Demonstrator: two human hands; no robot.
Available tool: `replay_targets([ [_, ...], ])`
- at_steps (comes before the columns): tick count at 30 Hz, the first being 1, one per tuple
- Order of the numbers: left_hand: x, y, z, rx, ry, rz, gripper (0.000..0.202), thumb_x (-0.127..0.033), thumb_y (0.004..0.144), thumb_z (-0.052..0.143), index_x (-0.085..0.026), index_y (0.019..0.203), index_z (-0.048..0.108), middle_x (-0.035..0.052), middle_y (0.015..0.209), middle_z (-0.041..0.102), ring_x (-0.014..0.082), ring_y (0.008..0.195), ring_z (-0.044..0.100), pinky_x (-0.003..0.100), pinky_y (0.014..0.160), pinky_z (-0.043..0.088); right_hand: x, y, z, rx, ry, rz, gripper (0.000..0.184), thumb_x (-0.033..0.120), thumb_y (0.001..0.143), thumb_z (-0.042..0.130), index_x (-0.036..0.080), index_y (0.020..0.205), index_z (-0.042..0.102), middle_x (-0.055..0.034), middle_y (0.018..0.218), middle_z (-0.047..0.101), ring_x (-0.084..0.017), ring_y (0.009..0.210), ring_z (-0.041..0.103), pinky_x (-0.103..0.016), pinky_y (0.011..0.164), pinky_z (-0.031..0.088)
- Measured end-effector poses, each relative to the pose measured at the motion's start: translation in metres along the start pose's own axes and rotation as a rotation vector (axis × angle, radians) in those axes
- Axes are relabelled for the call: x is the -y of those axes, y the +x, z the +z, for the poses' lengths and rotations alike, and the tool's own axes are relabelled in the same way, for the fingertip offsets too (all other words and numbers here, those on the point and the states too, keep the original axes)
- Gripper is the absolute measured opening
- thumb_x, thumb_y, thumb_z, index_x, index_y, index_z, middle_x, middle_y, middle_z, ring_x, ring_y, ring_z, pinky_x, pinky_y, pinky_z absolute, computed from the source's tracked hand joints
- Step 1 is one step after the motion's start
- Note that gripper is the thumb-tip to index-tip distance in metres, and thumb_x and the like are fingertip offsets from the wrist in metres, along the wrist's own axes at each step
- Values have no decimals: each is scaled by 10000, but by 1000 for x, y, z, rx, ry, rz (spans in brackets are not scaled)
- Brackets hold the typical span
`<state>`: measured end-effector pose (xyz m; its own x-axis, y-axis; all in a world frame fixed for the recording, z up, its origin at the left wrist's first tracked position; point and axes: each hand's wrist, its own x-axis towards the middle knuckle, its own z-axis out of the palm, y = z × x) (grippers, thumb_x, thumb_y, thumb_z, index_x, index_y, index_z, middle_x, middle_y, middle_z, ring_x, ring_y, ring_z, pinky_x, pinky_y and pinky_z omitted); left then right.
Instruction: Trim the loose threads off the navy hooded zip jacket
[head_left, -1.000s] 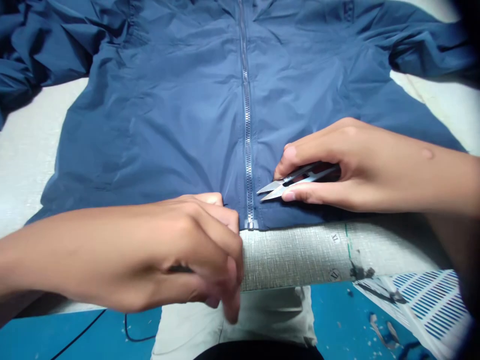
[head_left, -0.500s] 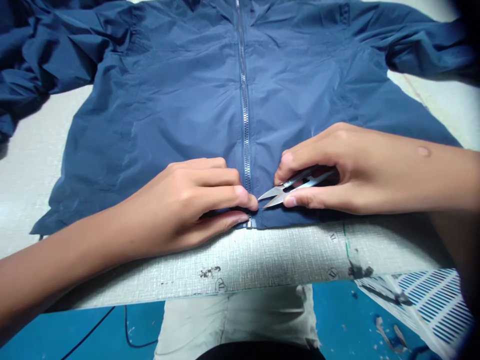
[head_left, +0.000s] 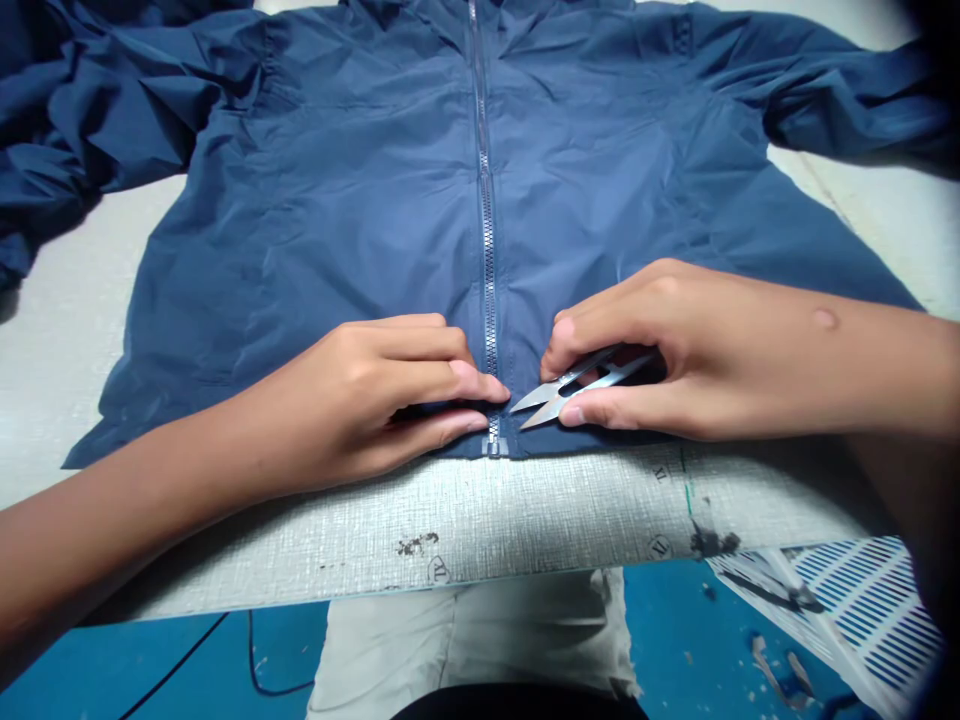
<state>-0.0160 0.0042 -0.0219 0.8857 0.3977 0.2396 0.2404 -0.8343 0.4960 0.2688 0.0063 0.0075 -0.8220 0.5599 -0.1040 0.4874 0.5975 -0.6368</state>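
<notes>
A navy blue jacket (head_left: 360,240) lies front up, its silver-toothed zipper (head_left: 487,250) running down the middle to the hem. At the zipper's lower end, my left hand (head_left: 382,385) grips the fabric between thumb and forefinger, with the other fingers curled on the cloth. My right hand (head_left: 660,350) is closed around metal thread snips (head_left: 551,397). Their two pointed blades are slightly apart and point left, close to my left forefinger and just right of the zipper. My right palm hides the rear of the snips.
Beneath the jacket is a pale, textured table (head_left: 315,540) with dark stains along its front edge. A white slatted plastic crate (head_left: 862,600) stands below at right. Black cables (head_left: 184,665) and scraps (head_left: 780,670) lie on the blue floor (head_left: 667,630).
My left thumb and forefinger have drawn back slightly left, uncovering more of the zipper's bottom end. The snips have shifted slightly left and down in my right hand.
</notes>
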Motion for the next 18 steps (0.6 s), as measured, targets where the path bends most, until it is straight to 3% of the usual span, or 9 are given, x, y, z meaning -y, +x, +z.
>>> replay_targets([
  [7,-1,-2,-1,-4,3,-45,301,-270,984,704,-106,1237,706,102,1024,689,195,917,671,302,816,535,7,2,5,16,-51,-2,73,222,950,669,190,972,731,-5,774,691,-134,646,550,-297,609,325],
  [14,-3,0,-3,40,-24,-90,473,-470,927,764,-126,1241,680,88,1028,665,208,925,642,311,824,511,13,2,7,-1,-79,12,126,277,988,631,187,941,706,-38,830,685,-153,692,565,-300,621,334],
  [18,-2,0,-3,42,-37,-97,487,-490,927,759,-140,1252,665,90,1040,660,210,931,630,314,826,506,13,2,8,-9,-91,-10,157,288,997,612,186,897,678,-28,809,662,-145,674,544,-294,616,336],
])
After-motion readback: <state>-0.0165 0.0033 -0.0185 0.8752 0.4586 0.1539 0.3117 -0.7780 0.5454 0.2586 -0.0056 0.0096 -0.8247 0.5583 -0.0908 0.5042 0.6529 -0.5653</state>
